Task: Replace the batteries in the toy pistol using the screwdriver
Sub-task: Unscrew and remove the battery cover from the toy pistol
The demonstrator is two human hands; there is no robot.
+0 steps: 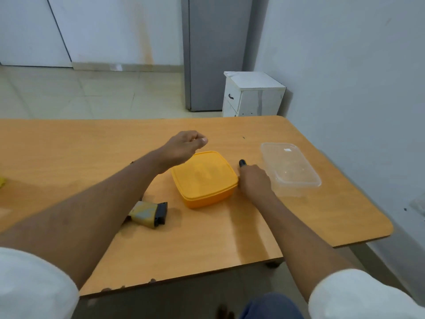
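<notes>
Landmark: a closed yellow box point(204, 178) with its lid on sits near the middle of the wooden surface point(230, 236); every place below is given from it.
Left hand point(182, 147): raised over the far left corner of the yellow box, clear of the surface; the fingers are curled in with thumb and fingertips drawn together. Whether something small is pinched there cannot be told.
Right hand point(254, 181): resting just to the right of the yellow box, close against its side, fingers wrapped around a screwdriver.
Screwdriver point(242, 163): only its dark end shows, sticking out of the right hand toward the far side, beside the box's right edge.
Toy pistol point(149, 214): lying on the surface on the near left of the yellow box, apart from it; an olive-and-tan grip with a black base shows, the remainder hidden under the left forearm.
Clear container point(290, 168): an open transparent tray on the surface, right of the yellow box, beyond the right hand.
Sleeves: white cuffs at both near corners of the view.
</notes>
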